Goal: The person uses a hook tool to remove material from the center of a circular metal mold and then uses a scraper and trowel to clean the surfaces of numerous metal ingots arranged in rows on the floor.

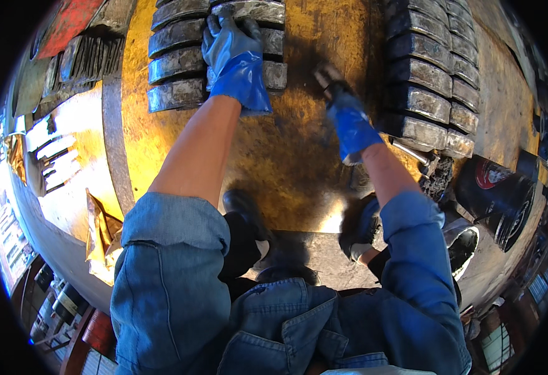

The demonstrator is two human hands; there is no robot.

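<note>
My left hand (233, 59), in a blue rubber glove with greyish fingers, lies over a stack of curved dark metal blocks (177, 65) at the upper left. Its fingers are spread across the blocks near their seam. To the right, my right hand (349, 122), gloved the same way, is closed around a short tool (328, 78) with a blunt brownish-grey end. Blur and shadow hide the tool's kind. That hand is above the worn yellow surface (249, 156), between the left stack and a second stack of curved metal blocks (421, 75).
A black bucket-like container (493, 194) with a red mark stands at the right, beside a white-rimmed opening (463, 250). Thin dark plates (92, 59) lie at the upper left. Crumpled golden wrapping (102, 237) sits lower left. My shoes (243, 209) are at the yellow surface's near edge.
</note>
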